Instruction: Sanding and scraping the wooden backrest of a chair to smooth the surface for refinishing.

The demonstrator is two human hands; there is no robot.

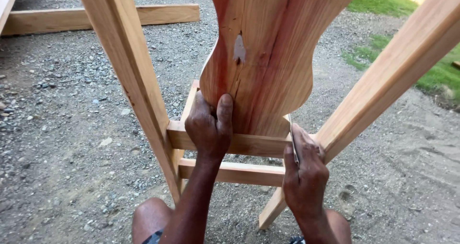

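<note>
Fitting the curvy board (261,57) onto the rail (249,143). Left hand (209,129) flat, pressing board; right hand (304,170) pinching thin tool (293,138). Next: careful push.

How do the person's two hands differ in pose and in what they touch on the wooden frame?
The left hand lies flat with its thumb up against the reddish curved board; the right hand is curled around a thin metal blade. The left hand sits higher, over the upper crossbar, while the right hand is lower, by the slanted right leg. Both are bare.
</note>
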